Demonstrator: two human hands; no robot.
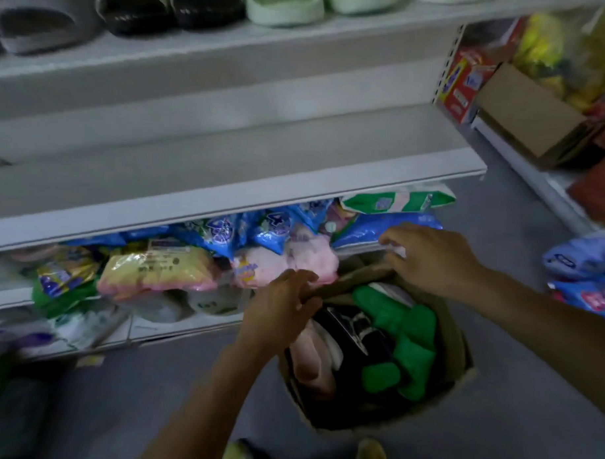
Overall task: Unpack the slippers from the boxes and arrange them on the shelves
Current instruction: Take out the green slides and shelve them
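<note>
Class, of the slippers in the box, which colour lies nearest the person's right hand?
The green slippers, just below the right hand. The black slippers and pink slippers lie farther left in the box.

A dull grey floor (513, 429) spreads beneath the grip and off to its right. Straight above the grip runs a bare white shelf board (228, 151). A perforated white upright (449, 59) rises at this board's end, up and to the right of the grip. Farther right, a second low white shelf (536, 184) angles away. The light is dim and cool, and it is brighter toward the top.
</note>
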